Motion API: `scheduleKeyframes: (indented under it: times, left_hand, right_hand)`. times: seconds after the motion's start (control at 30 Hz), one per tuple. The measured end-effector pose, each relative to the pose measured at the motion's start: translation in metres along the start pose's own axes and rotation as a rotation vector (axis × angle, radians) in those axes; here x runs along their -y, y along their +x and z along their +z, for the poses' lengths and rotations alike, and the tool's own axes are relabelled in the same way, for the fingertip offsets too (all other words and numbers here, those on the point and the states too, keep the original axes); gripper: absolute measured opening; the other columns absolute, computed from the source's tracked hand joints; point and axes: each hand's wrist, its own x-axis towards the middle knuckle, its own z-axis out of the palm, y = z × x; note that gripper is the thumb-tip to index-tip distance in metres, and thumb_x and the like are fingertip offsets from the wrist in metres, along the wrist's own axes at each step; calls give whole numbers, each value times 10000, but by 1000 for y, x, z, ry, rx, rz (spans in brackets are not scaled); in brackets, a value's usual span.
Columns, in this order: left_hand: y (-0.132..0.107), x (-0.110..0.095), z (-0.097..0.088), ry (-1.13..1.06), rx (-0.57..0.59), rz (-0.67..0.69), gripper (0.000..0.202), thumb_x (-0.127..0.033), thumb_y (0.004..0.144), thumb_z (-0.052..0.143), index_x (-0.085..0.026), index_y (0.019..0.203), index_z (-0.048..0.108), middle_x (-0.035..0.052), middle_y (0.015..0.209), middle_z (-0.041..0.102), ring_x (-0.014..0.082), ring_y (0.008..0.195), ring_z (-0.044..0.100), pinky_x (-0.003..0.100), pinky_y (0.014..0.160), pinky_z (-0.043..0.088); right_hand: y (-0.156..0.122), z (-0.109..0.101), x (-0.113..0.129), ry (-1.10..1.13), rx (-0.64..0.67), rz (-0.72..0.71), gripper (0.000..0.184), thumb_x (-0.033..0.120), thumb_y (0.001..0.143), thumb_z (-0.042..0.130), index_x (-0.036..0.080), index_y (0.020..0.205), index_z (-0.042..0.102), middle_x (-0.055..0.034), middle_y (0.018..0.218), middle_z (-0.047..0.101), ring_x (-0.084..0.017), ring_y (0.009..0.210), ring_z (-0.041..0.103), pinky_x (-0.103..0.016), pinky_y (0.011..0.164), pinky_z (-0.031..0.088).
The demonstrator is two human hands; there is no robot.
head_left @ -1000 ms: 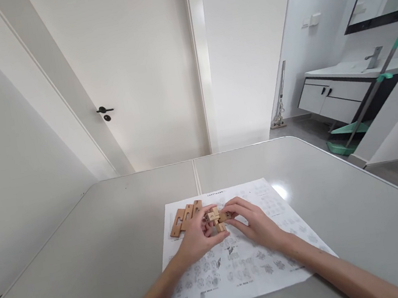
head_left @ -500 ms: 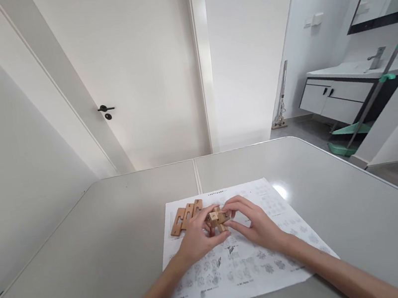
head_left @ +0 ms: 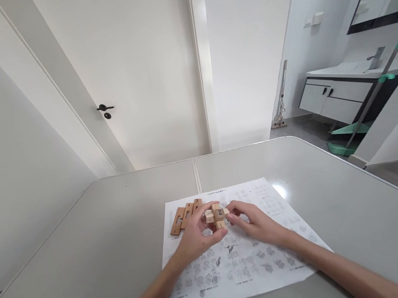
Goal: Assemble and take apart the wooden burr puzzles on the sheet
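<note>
1. Wooden interlocking puzzle (head_left: 216,216) sits between both hands, above the printed instruction sheet (head_left: 239,258) on the grey table (head_left: 103,234).
2. Left hand (head_left: 193,235) closes thumb and fingers on the puzzle's left side.
3. Right hand (head_left: 253,221) pinches its right side with fingertips, seemingly on one protruding piece.
4. Three loose wooden pieces (head_left: 185,215) lie just left, on the sheet.

Lower part of wooden puzzle (head_left: 217,218) covered by fingers of left hand (head_left: 194,238) and right hand (head_left: 258,222); joints inside the grip not discernible. Diagrams on sheet (head_left: 240,268) below the grip too small to read. Both forearms cut off at bottom edge.
</note>
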Motion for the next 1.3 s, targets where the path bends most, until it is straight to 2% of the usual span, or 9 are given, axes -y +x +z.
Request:
scheduleKeyframes:
  times: [0.17,0.4,0.63,0.7,0.77,0.83,0.93,1.07,1.3]
  left_hand:
    - [-2,-3,-1,55,52,22,572,-386,845,744,-307,1381,561,105,1273,585,227,971,643,423,928,567]
    - [-4,3,-3,57,103,75,613,-360,857,745,-345,1429,528,93,1312,573,206,946,633,445,966,548]
    - [0,5,-5,53,-31,33,666,-372,884,722,-323,1482,434,116,1396,529,154,850,649,340,831,563]
    - [4,4,-11,46,-141,41,522,-392,934,651,-279,1413,479,112,1316,593,151,831,654,319,804,556]
    - [9,5,-20,65,-291,28,388,-432,971,581,-239,1306,542,62,1014,680,162,781,645,295,747,540]
    - [13,8,-29,147,-489,36,306,-450,990,537,-217,1177,600,22,818,652,184,822,645,299,794,521]
    - [20,18,-41,286,-669,40,289,-469,988,501,-210,1018,627,49,913,674,196,884,646,298,809,513]
    - [26,34,-51,419,-660,29,264,-455,952,529,-218,936,645,66,1038,696,214,927,640,330,848,517]
    - [29,46,-65,460,-555,-37,293,-475,917,538,-234,982,691,81,1101,729,266,1025,662,348,782,551]
  right_hand:
    - [-1,-2,3,165,111,102,406,513,1064,393,217,828,541,13,731,595,-161,691,549,-306,719,471]
    - [1,-3,-1,383,224,176,390,520,1034,448,213,808,528,17,712,581,-153,666,556,-321,756,490]
    - [8,-8,0,489,81,238,439,539,1015,434,201,754,532,-5,717,579,-151,609,522,-313,679,466]
    - [10,-15,-2,410,-57,281,454,550,1006,416,206,727,514,-8,698,573,-159,600,518,-313,654,457]
    - [11,-24,-8,225,-182,324,447,553,991,419,213,714,505,-8,688,580,-167,596,522,-309,637,443]
    - [11,-33,-18,-86,-300,329,458,559,978,426,221,675,487,-4,631,576,-170,570,500,-291,590,386]
    - [11,-44,-37,-556,-415,255,410,512,963,446,225,669,457,-15,646,614,-167,556,483,-277,557,299]
    - [11,-58,-59,-782,-492,278,362,445,964,436,215,688,479,-17,690,649,-146,540,477,-265,549,266]
    - [10,-70,-77,-858,-570,288,377,451,939,475,200,660,510,-10,735,612,-117,542,453,-257,538,240]
